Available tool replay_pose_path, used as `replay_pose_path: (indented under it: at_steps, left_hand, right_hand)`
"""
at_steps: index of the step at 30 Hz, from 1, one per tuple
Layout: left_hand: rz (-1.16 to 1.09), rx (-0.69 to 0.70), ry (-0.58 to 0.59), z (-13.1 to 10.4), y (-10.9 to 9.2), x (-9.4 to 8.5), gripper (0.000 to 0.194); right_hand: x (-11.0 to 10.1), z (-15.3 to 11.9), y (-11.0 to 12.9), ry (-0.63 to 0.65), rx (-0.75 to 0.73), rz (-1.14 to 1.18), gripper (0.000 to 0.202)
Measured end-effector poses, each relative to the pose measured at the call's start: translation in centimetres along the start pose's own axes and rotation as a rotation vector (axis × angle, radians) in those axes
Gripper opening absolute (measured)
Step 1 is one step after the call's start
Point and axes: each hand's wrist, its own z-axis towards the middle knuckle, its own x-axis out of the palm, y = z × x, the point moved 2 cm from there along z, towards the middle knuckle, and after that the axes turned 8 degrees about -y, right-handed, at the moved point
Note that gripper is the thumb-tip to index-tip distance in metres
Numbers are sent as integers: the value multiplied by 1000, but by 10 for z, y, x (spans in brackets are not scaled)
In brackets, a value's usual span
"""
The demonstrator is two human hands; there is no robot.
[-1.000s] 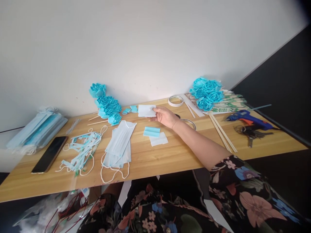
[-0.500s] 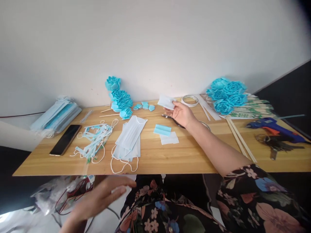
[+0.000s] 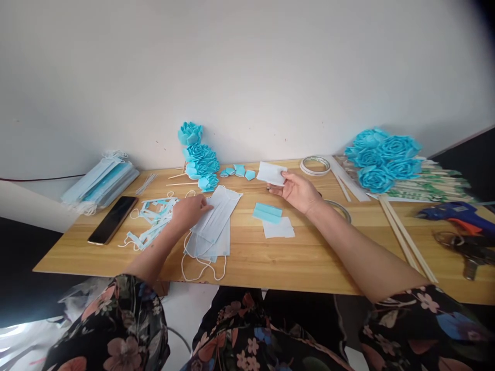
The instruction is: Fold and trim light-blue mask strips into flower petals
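My right hand (image 3: 296, 190) pinches a small white piece of mask fabric (image 3: 270, 172) between thumb and fingers, raised above the back of the table. Below it lie a blue pleated piece (image 3: 267, 212) and a white piece (image 3: 280, 228), partly overlapping. At the left edge of the stacked face masks (image 3: 222, 214) is my left hand (image 3: 191, 210), palm down with its fingers curled together. Whether it grips a mask is hidden. Cut blue strips with ear loops (image 3: 154, 219) lie beside that wrist. Behind the right hand and wrist, a dark-handled tool is mostly covered.
Blue fabric flowers (image 3: 201, 159) stand against the wall, near small blue petals (image 3: 240, 170). More blue roses (image 3: 386, 157) lie at right, with a tape roll (image 3: 315, 166), wooden sticks (image 3: 406, 237), glue gun (image 3: 458, 212) and keys (image 3: 469, 252). A phone (image 3: 113, 220) and mask pile (image 3: 101, 180) are left.
My left hand has come up from below the table edge to the masks, its fingers now curled. My right hand still holds the white piece. The view has shifted slightly.
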Motion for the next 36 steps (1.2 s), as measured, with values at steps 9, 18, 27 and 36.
replay_pose_path:
  at_steps: [9, 18, 27, 36]
  left_hand:
    - [-226, 58, -103, 8, 12, 7, 23]
    - [-880, -56, 99, -25, 14, -20, 37]
    - [-101, -13, -93, -34, 34, -12, 50]
    - [-136, 64, -55, -22, 4, 8, 30]
  right_hand:
    - [-1, 1, -3, 1, -19, -19, 8]
    - [0, 0, -2, 12, -6, -2, 12]
    - [0, 1, -3, 14, -2, -4, 11]
    - [-1, 2, -3, 42, -21, -21, 10]
